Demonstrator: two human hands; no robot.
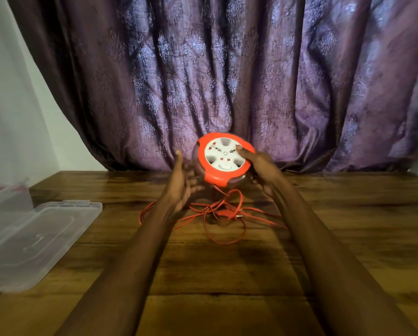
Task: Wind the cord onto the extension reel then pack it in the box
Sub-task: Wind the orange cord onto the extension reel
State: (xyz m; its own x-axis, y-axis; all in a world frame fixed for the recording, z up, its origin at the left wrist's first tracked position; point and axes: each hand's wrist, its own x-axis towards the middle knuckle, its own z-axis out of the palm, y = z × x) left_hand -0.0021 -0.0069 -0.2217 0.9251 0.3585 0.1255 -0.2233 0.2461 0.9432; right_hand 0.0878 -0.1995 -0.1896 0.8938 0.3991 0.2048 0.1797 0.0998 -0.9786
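Note:
An orange extension reel point(225, 158) with a white socket face is held tilted above the wooden table point(227, 275), its face toward me. My right hand point(261, 169) grips its right rim, thumb lying on the white face. My left hand point(182, 183) is just left of the reel with fingers spread and relaxed; whether it touches the reel is unclear. The thin orange cord point(217, 217) lies in loose tangled loops on the table below the reel, with its plug among them. The clear plastic box point(33, 238) sits at the left table edge, lid open.
A purple patterned curtain point(227, 81) hangs right behind the table's far edge. A pale wall is at the left. Bare wood shows on the near part and the right side of the table.

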